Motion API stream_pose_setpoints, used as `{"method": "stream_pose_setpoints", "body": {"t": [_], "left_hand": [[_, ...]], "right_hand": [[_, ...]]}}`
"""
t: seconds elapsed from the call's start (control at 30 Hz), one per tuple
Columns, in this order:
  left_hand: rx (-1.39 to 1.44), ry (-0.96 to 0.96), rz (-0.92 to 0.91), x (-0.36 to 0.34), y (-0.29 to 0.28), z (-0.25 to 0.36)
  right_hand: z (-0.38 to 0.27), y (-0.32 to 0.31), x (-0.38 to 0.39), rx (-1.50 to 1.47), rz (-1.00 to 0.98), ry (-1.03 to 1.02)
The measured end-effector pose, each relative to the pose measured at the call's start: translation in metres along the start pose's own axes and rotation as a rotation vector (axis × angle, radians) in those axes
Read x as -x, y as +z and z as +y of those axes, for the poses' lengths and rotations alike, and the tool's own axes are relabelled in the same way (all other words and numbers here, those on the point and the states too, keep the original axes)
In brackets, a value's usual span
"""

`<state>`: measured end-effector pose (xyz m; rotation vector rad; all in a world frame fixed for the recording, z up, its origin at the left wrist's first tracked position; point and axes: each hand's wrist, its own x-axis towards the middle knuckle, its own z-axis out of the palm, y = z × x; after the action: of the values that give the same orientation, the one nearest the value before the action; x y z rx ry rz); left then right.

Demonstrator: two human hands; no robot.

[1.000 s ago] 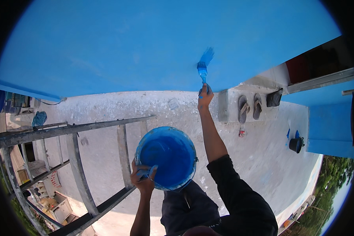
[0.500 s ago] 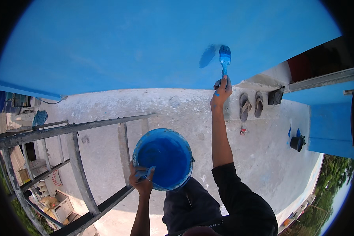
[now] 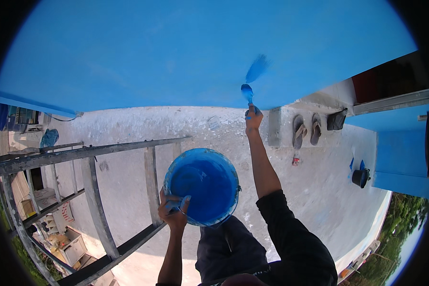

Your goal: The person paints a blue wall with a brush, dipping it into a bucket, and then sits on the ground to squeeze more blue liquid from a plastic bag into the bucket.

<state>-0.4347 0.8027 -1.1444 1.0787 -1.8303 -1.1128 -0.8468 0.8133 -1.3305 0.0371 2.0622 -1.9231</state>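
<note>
My right hand (image 3: pixel 253 119) grips a paintbrush (image 3: pixel 247 91), its blue-coated bristles at the lower part of the light blue wall (image 3: pixel 152 47), just below a darker fresh stroke (image 3: pixel 256 67). Lower in the view, my left hand (image 3: pixel 174 209) is closed on the rim and handle of a round bucket (image 3: pixel 200 183) of blue paint, held above my legs. Blue paint marks both hands.
A metal ladder (image 3: pixel 88 167) spans the left side over the pale concrete floor (image 3: pixel 319 214). A step (image 3: pixel 281 133) at right holds sandals (image 3: pixel 299 131) and a dark bag (image 3: pixel 336 119). A black bucket (image 3: pixel 361 178) stands farther right; clutter (image 3: pixel 69 243) lies at lower left.
The brush moved right half a second ago and has since swung back left and down, below the stroke. The paint bucket has risen slightly in the view.
</note>
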Motion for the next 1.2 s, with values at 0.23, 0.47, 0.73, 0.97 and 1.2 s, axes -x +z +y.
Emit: {"method": "stream_pose_setpoints", "body": {"t": [0.23,0.47,0.73,0.97,1.2], "left_hand": [[0.11,-0.026,0.074,-0.023,-0.026,0.008],[0.174,-0.104,0.099,-0.042,-0.067,0.015],[0.173,-0.109,0.088,-0.043,-0.109,0.001],[0.194,-0.096,0.052,-0.053,-0.134,-0.016],[0.238,-0.047,-0.066,-0.088,-0.153,-0.02]], "right_hand": [[-0.029,0.077,0.087,0.035,-0.395,0.062],[-0.032,0.172,0.118,-0.047,-0.594,0.137],[-0.119,0.231,0.141,-0.321,-0.55,-0.33],[-0.009,0.237,0.124,-0.241,-0.43,0.087],[-0.018,0.242,0.119,-0.158,-0.372,0.005]]}}
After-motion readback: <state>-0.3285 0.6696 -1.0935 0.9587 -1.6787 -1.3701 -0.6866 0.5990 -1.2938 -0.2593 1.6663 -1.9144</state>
